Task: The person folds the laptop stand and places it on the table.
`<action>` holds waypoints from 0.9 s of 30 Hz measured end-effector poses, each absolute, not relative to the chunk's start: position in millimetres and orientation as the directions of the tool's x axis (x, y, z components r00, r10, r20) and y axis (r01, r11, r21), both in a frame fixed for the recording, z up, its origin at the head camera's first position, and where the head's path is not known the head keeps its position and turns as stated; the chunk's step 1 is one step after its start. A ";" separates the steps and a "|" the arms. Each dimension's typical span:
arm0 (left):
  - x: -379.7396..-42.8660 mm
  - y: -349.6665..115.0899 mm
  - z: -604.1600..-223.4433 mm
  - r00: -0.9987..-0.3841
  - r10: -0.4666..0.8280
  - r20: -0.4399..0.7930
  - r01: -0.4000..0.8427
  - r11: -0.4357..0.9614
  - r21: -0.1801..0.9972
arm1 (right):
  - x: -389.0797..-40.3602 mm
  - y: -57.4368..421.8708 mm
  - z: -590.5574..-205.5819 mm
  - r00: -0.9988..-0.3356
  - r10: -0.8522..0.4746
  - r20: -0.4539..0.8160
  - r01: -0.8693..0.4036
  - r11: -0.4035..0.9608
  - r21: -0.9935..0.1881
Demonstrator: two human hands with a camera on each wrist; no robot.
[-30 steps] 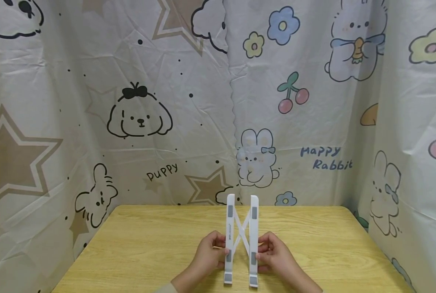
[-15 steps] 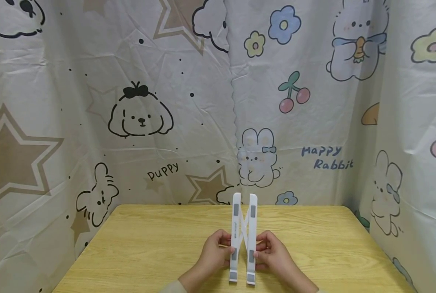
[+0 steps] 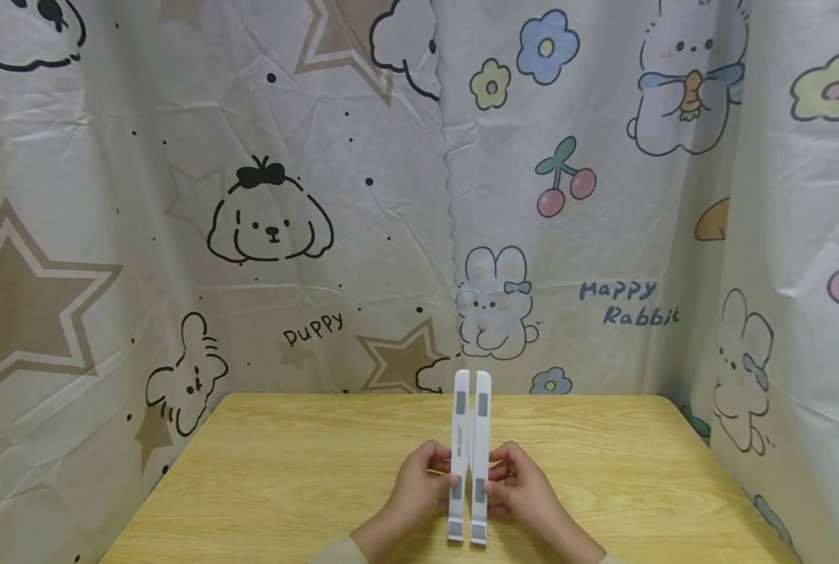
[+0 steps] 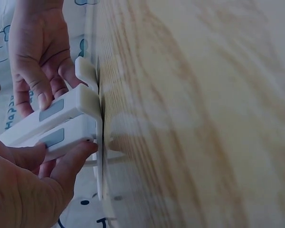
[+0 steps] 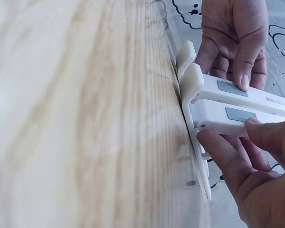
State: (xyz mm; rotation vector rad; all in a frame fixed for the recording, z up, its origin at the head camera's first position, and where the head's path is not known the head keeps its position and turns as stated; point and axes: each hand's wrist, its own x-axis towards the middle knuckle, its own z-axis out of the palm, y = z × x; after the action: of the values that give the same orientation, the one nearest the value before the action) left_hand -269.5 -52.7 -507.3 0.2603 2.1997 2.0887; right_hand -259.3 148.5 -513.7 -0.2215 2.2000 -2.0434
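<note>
A white folding laptop stand [image 3: 481, 439] is upright over the table's near half in the head view. Its two long bars, with grey pads facing me, lie almost side by side with a thin gap. My left hand [image 3: 419, 482] pinches the left bar from its outer side, thumb by a lower pad. Likewise my right hand [image 3: 525, 482] grips the right bar. The left wrist view shows the bars' ends [image 4: 88, 102] close to the wooden surface. In the right wrist view, the thumb and fingers [image 5: 228, 156] clasp one bar; the crossed links are mostly hidden.
A light wooden table [image 3: 285, 446] spreads out around the hands. Behind it and along both sides hangs a pale curtain [image 3: 391, 235] printed with puppies, rabbits, stars and flowers. The curtain meets the table's back edge.
Both hands have moved toward each other, the left one further. The stand's two bars have folded from well apart, with the crossed links showing, to nearly touching.
</note>
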 end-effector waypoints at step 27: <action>-266.8 -55.0 -507.8 -0.965 0.231 0.125 0.174 0.206 0.963 | -272.6 163.0 -495.0 -0.952 -0.281 0.120 -0.224 0.375 -0.900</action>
State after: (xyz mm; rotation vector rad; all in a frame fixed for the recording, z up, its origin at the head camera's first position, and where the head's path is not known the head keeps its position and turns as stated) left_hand -266.8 -55.0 -507.8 0.4039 2.4034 1.9078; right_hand -272.6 163.0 -495.0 -0.4703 2.5609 -1.6619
